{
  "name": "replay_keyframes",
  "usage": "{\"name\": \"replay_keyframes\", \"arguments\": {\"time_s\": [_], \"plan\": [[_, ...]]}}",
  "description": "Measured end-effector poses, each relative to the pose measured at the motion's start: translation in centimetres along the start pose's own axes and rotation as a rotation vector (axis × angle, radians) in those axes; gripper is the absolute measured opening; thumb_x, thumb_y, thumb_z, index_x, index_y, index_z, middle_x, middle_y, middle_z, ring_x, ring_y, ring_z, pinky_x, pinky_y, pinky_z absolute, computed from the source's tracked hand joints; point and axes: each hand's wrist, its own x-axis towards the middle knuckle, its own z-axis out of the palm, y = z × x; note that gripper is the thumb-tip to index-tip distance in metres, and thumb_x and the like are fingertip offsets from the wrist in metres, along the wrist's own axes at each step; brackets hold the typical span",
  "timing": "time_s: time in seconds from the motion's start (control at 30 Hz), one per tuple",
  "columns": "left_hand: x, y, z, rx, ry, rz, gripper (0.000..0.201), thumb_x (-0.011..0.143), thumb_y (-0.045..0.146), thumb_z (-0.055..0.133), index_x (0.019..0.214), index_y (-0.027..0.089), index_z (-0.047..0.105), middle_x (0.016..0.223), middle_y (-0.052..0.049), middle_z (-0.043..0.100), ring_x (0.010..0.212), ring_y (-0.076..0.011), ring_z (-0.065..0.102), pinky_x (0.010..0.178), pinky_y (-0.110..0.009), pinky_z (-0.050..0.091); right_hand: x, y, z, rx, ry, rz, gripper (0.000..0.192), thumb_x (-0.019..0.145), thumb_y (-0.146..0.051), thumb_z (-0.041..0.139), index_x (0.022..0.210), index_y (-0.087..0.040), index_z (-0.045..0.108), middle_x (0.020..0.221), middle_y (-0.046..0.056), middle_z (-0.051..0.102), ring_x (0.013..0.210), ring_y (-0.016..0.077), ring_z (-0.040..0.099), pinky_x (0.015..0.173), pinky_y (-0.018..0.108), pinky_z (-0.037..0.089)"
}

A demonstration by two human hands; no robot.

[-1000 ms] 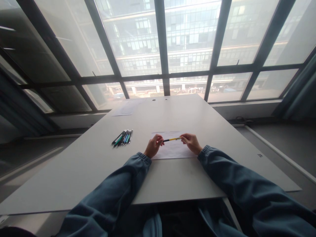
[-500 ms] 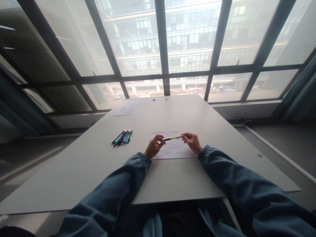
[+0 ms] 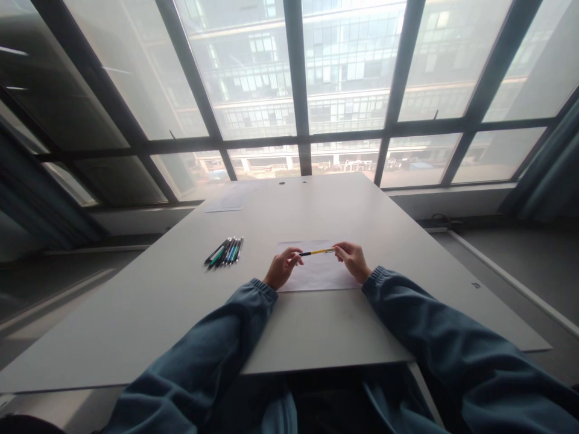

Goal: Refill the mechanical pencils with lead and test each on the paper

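A yellow and black pen (image 3: 318, 252) is held level between both hands, just above a white sheet of paper (image 3: 316, 274) on the grey table (image 3: 181, 301). My left hand (image 3: 281, 267) pinches the pen's dark left end. The yellow right end sits in the fingertips of my right hand (image 3: 353, 260). Both wrists rest near the sheet's front corners.
A row of several pens (image 3: 225, 251) lies on the table to the left of my hands. Another sheet of paper (image 3: 226, 202) lies at the far left corner near the window. Two small holes (image 3: 296, 180) mark the table's far edge.
The pen has risen slightly and shifted a little right between my fingers. Hands and arms have barely moved.
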Motion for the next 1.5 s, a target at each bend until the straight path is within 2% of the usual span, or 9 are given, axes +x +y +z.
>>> {"name": "replay_keyframes", "arguments": {"time_s": [0.33, 0.63, 0.83, 1.1, 1.5], "plan": [[0.1, -0.2, 0.0, 0.033, 0.028, -0.003, 0.023, 0.095, 0.037, 0.054, 0.104, 0.018, 0.062, 0.078, -0.003, 0.074, 0.071, -0.0150, 0.068, 0.059, -0.023, 0.049, 0.1, -0.1, 0.0, 0.040, 0.045, 0.005, 0.032, 0.079, -0.047, 0.068, 0.083, -0.015, 0.071, 0.059, 0.000, 0.058, 0.052, 0.0117, 0.050, 0.048, 0.025, 0.040], [0.0, -0.8, 0.0, 0.043, 0.045, 0.014, 0.024, 0.093, 0.038, 0.057, 0.099, 0.016, 0.065, 0.076, -0.004, 0.073, 0.069, -0.0146, 0.068, 0.057, -0.021, 0.050, -0.1, -0.2, -0.1, -0.010, -0.084, 0.015, 0.036, 0.079, -0.049, 0.070, 0.086, -0.014, 0.072, 0.063, 0.002, 0.063, 0.054, 0.0126, 0.054, 0.049, 0.025, 0.043], [0.1, -0.8, -0.1, 0.043, 0.063, 0.020, 0.023, 0.092, 0.037, 0.060, 0.095, 0.016, 0.069, 0.077, -0.005, 0.074, 0.068, -0.0146, 0.068, 0.057, -0.021, 0.050, -0.2, 0.0, -0.1, -0.202, -0.151, -0.095, 0.034, 0.082, -0.048, 0.067, 0.086, -0.014, 0.072, 0.067, 0.003, 0.065, 0.057, 0.0141, 0.056, 0.053, 0.026, 0.046], [0.2, -0.8, -0.2, 0.096, 0.090, 0.044, 0.018, 0.088, 0.033, 0.065, 0.092, 0.017, 0.073, 0.080, -0.005, 0.077, 0.072, -0.0170, 0.070, 0.059, -0.024, 0.050, -0.3, 0.6, -0.2, -0.484, -0.299, -0.234, 0.020, 0.089, -0.031, 0.063, 0.096, -0.017, 0.075, 0.078, 0.004, 0.071, 0.067, 0.0158, 0.060, 0.065, 0.028, 0.048], [0.3, -1.1, -0.1, 0.150, 0.134, 0.045, 0.018, 0.087, 0.034, 0.067, 0.089, 0.018, 0.074, 0.080, -0.004, 0.077, 0.070, -0.0169, 0.070, 0.060, -0.024, 0.052, -0.3, 0.0, -0.3, -0.544, -0.295, -0.284, 0.013, 0.089, -0.024, 0.062, 0.093, -0.017, 0.073, 0.076, 0.003, 0.069, 0.066, 0.0155, 0.058, 0.065, 0.027, 0.046]]}}
